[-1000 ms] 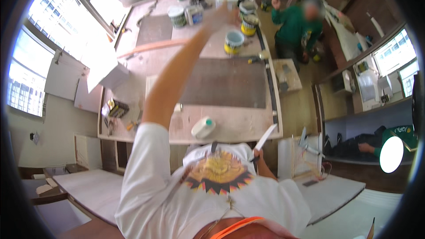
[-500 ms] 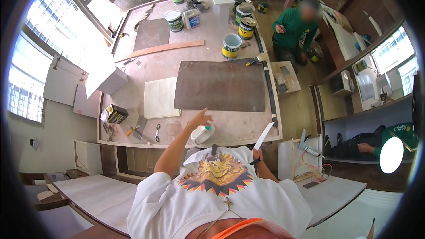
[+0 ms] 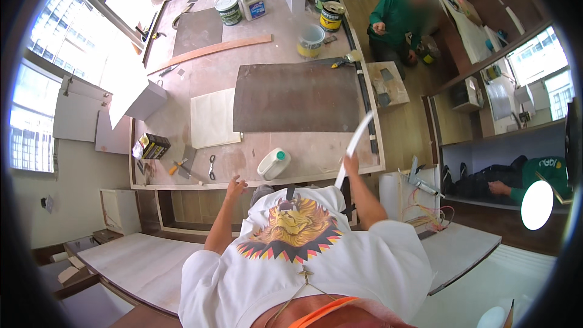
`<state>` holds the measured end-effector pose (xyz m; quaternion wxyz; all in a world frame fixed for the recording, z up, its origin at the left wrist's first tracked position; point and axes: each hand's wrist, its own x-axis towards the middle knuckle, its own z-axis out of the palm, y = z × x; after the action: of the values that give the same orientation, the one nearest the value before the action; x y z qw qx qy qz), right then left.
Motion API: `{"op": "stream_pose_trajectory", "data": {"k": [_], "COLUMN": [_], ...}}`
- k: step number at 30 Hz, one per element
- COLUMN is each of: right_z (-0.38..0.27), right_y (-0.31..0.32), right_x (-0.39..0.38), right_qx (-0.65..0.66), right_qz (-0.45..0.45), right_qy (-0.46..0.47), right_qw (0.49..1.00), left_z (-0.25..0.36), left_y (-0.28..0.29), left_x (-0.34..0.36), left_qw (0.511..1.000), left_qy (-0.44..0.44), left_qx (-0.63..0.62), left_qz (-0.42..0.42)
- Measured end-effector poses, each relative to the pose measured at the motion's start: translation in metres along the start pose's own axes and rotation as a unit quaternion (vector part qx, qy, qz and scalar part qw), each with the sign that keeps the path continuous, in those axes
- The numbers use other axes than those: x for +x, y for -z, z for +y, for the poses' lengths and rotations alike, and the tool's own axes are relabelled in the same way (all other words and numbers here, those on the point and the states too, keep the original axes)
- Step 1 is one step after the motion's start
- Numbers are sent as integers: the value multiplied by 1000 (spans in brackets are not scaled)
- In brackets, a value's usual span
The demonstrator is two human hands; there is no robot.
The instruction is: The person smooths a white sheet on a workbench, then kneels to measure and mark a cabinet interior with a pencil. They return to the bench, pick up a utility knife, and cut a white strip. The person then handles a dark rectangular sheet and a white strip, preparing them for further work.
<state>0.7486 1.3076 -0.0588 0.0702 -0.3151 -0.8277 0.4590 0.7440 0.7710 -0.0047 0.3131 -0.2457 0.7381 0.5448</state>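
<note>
At the lower edge of the workbench (image 3: 132, 179), my left hand (image 3: 235, 186) has its fingers apart and holds nothing. Scissors (image 3: 212, 167) lie near it, and a yellow-handled tool (image 3: 177, 165) is farther left. Between my hands stands a white jug (image 3: 268, 165) with a green cap. My right hand (image 3: 350, 164) grips a long, thin white strip (image 3: 363, 125), which angles up past the bench's right edge. Beyond lie a dark rectangular sheet (image 3: 296, 98) and a pale sheet (image 3: 212, 115).
Paint containers (image 3: 228, 10), a blue-rimmed tub (image 3: 310, 40) and a wooden plank (image 3: 212, 47) occupy the far bench. A person in green (image 3: 387, 18) crouches right. Another person (image 3: 504, 179) lies inside a cabinet (image 3: 461, 153). White boards (image 3: 82, 112) lean left.
My left hand has come down from over the bench toward my body. My right hand has risen forward with the white strip, whose tip is higher.
</note>
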Motion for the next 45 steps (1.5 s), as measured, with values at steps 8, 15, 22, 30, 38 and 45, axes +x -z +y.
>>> {"op": "stream_pose_trajectory", "data": {"k": [8,15,22,30,38,45], "right_z": [-297,-394,-406,-365,-218,-216], "right_y": [-9,-25,-22,-8,79,229], "right_x": [221,247,240,260,255,253], "right_qx": [282,281,269,371,331,344], "right_qz": [-190,-261,-266,-264,-78,46], "right_qy": [116,85,57,95,-44,4], "right_qw": [933,920,924,885,939,938], "left_z": [12,-12,-74,-74,-45,-48], "left_y": [3,5,19,17,17,28], "left_x": [-6,-9,-36,-26,-28,2], "left_qw": [999,998,995,988,989,988], "left_qy": [-38,-22,41,45,31,48], "left_qx": [-25,-49,-91,-150,-147,-142], "left_qz": [4,15,18,-14,-6,-43]}}
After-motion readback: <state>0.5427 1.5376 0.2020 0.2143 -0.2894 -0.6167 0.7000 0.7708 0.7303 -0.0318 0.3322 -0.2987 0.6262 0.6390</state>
